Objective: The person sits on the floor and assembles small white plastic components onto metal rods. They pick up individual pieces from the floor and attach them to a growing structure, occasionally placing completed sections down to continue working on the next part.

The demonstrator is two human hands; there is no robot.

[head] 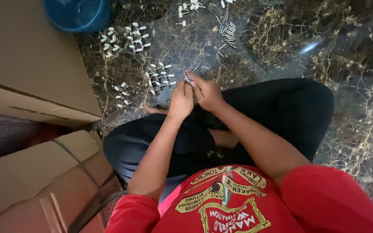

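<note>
Small metal part (188,78) pinched between left hand (181,101) and right hand (207,92), white-knobbed pieces (160,77) laid nearby on marble floor (350,64).

— What is the small metal part (188,78) like?

— A tiny silvery piece, shiny, held up off the dark marbled floor, pinched at the fingertips of both hands just above the crossed legs.

— Which hand has it?

— The left hand (181,100) grips it from below with fingers curled; the right hand (207,92) closes on it from the side, the two hands touching.

— Anything sticking out of it?

— A thin pin-like end points up and to the right from between the fingertips. Its finer shape is too small to tell.

— Is it upright?

— Roughly tilted; most of it is hidden by the fingers.
</note>
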